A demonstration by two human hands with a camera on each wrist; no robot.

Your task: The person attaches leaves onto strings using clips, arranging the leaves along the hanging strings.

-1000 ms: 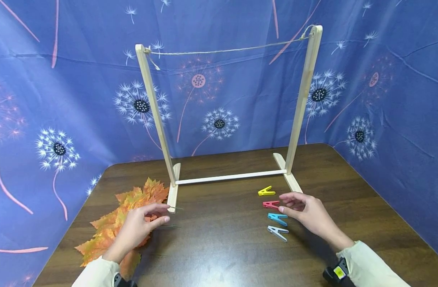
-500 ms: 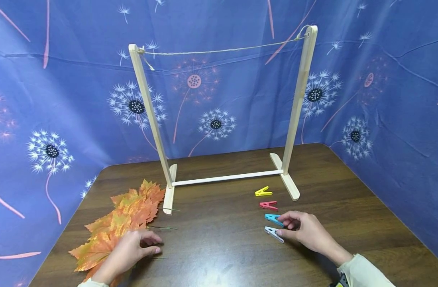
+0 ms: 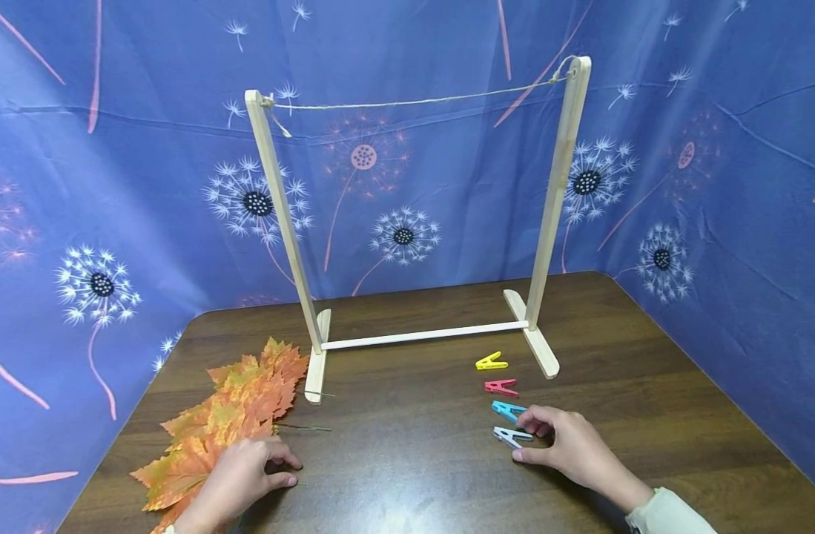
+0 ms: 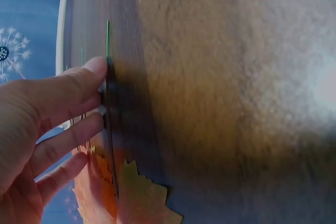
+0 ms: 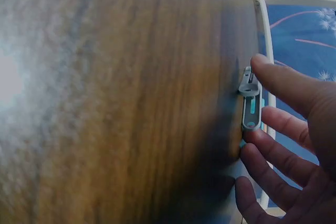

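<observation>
White clothespin (image 3: 512,436) on table (image 3: 407,415), just beside blue clothespin (image 3: 506,410); right hand (image 3: 569,449) at it, thumb and fingers parted. Left hand (image 3: 243,473) at leaf stem (image 4: 108,38), fingers loosely apart, touch uncertain. Step looks like paired pickup; next move calls for pinching inward.

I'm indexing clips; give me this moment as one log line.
left hand: at leaf stem | right hand: at white clothespin | string: between posts

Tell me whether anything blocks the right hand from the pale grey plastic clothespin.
Nothing visible: the right hand has thumb and fingers either side of the pale grey plastic clothespin. The bright blue plastic clothespin lies just beyond, not between.
</observation>
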